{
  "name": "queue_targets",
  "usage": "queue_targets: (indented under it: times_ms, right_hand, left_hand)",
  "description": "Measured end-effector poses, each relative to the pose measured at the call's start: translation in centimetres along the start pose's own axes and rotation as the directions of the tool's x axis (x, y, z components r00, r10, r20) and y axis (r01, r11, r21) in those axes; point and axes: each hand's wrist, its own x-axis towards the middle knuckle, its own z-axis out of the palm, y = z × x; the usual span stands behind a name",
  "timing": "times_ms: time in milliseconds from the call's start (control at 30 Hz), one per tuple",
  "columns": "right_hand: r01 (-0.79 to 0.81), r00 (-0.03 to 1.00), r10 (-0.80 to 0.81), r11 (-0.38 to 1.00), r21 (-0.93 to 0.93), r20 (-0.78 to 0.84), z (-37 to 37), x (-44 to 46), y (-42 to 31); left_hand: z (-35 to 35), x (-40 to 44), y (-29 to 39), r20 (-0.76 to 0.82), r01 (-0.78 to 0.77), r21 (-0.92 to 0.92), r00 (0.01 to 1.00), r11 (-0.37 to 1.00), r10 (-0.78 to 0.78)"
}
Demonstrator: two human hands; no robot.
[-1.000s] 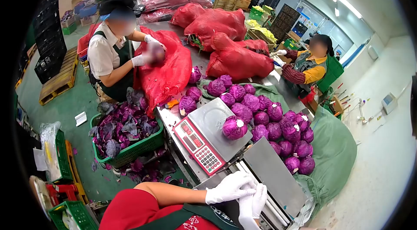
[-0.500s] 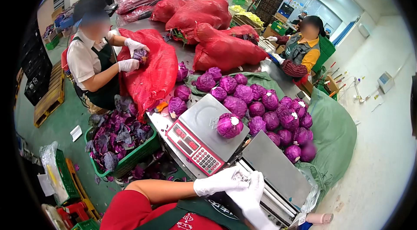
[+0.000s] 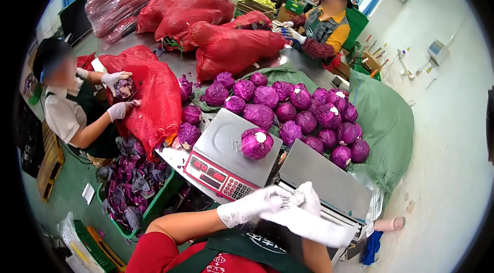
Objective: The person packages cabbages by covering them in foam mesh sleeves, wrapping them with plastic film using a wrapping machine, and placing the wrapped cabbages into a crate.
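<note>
Both hands wear white gloves and meet in front of my green apron. My left hand point(image 3: 249, 207) is closed, its fingers pinching a thin, crumpled white material point(image 3: 289, 201). Closed at the other side of that material is my right hand point(image 3: 309, 198). A long white piece that looks like cloth point(image 3: 319, 228) stretches to the right below the hands; whether it is part of a glove I cannot tell. Just beyond my left hand is a scale point(image 3: 218, 176) with a lit red display. One red cabbage point(image 3: 257, 143) rests on its plate.
Many red cabbages point(image 3: 307, 122) lie behind the scale on green sheeting point(image 3: 383, 118). A grey metal plate point(image 3: 324, 172) stands right of the scale. A green crate point(image 3: 152, 216) of trimmed leaves is at left. Red mesh sacks point(image 3: 236, 51) lie behind. Two co-workers stand at the table.
My view has turned, so the scene sits further left. My hands stay together, and the white piece now stretches out to the right. The co-worker at left still handles a cabbage.
</note>
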Motion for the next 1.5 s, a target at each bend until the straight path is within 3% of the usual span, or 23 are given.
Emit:
queue_targets:
  times_ms: [33,67,133,267,333,367,433,500,567,667,733,767,833,933,1033,1067,1100,1200,1300,1333,1400,1433,1500]
  right_hand:
    - [-0.336,0.917,0.398,0.746,0.574,0.020,0.3,0.4,-0.3]
    - [-0.363,0.913,0.397,0.695,0.621,0.089,0.1,0.3,-0.9]
    - [-0.429,0.899,0.422,0.796,0.428,0.117,0.5,0.8,-1.9]
    - [-0.434,0.799,0.469,0.883,-0.179,0.375,1.7,1.8,-2.0]
    - [-0.296,0.756,0.490,0.847,-0.442,0.433,1.1,4.4,-0.8]
    - [-0.125,0.772,0.433,0.821,-0.557,0.465,0.6,6.3,0.6]
    - [0.264,0.912,0.171,0.449,-0.854,0.372,1.1,9.6,1.2]
    - [0.274,0.956,-0.037,0.480,-0.833,0.293,2.1,12.6,2.0]
    - [0.307,0.951,-0.070,0.355,-0.883,0.302,3.1,15.9,2.4]
    - [0.249,0.967,-0.025,0.313,-0.917,0.254,6.8,20.4,3.6]
    - [0.186,0.957,0.153,0.331,-0.925,0.248,7.4,24.0,8.3]
    - [0.174,0.930,0.248,0.351,-0.920,0.270,7.3,26.4,12.1]
    - [-0.380,0.823,0.558,0.678,-0.630,0.104,8.6,25.3,11.4]
    - [-0.439,0.849,0.489,0.863,-0.250,0.197,9.6,21.6,9.4]
    - [-0.209,0.954,0.231,0.969,-0.129,0.190,10.2,17.2,6.1]
    - [-0.184,0.961,0.206,0.974,-0.129,0.186,10.2,16.2,5.2]
    - [-0.025,0.976,0.066,0.981,-0.194,0.209,10.0,15.2,4.6]
    - [0.071,0.959,0.018,0.950,-0.303,0.284,9.7,10.8,0.9]
    - [0.311,0.930,-0.179,0.848,-0.428,0.321,8.6,7.4,-0.9]
    - [0.096,0.949,-0.009,0.960,-0.264,0.314,8.4,6.2,-1.7]
    - [-0.476,0.799,0.356,0.867,0.149,0.484,7.5,3.7,-4.0]
    - [-0.754,0.606,0.441,0.584,0.301,0.662,6.5,2.9,-4.8]
    - [-0.792,0.287,0.377,0.610,-0.003,0.881,5.1,2.0,-5.8]
  left_hand:
    - [0.0,-0.8,-0.4,0.067,0.121,-0.006,0.991,0.993,-0.120]
    - [-0.6,-1.2,-0.4,0.109,0.222,0.109,0.966,0.969,-0.234]
    - [-1.1,-1.9,1.5,0.013,0.300,0.446,0.940,0.843,-0.342]
    - [-5.1,0.0,3.0,-0.282,-0.064,-0.105,0.959,0.992,0.033]
    - [-6.6,0.7,4.0,-0.252,-0.092,-0.259,0.967,0.961,0.025]
    - [-8.0,0.4,4.6,-0.066,0.095,-0.253,0.991,0.963,-0.115]
    - [-8.4,0.3,5.1,-0.135,0.256,-0.045,0.956,0.966,-0.260]
    - [-10.4,0.7,6.1,-0.275,0.289,0.271,0.938,0.918,-0.214]
    - [-12.9,2.5,7.3,-0.611,0.113,0.346,0.780,0.931,0.133]
    - [-19.1,5.2,7.7,-0.581,-0.064,0.666,0.580,0.743,0.571]
    - [-20.8,5.4,7.9,-0.373,0.546,0.838,0.571,0.001,0.731]
    - [-22.3,5.6,7.2,-0.472,0.602,0.798,0.641,-0.016,0.605]
    - [-21.1,5.6,6.0,-0.441,0.573,0.817,0.692,-0.063,0.572]
    - [-20.0,5.6,3.1,-0.261,0.534,0.827,0.642,-0.177,0.721]
    - [-20.0,4.1,1.5,-0.379,0.254,0.925,0.567,0.282,0.731]
    - [-18.8,3.7,1.4,-0.534,-0.083,0.687,0.616,0.722,0.579]
    - [-16.9,2.5,2.1,-0.573,-0.343,0.185,0.724,0.921,0.385]
    - [-12.6,-2.0,4.7,-0.376,-0.009,-0.456,0.908,0.890,-0.184]
    - [-12.5,-4.3,2.8,-0.251,-0.034,-0.595,0.957,0.803,-0.146]
    - [-13.1,-4.4,2.1,-0.298,-0.019,-0.142,0.954,0.990,-0.025]
    - [-12.6,-6.3,1.2,-0.247,0.023,0.221,0.968,0.975,0.033]
    - [-12.0,-7.2,1.0,-0.227,0.049,0.257,0.974,0.965,0.011]
    - [-9.9,-8.3,2.0,-0.197,0.124,-0.159,0.968,0.980,-0.154]
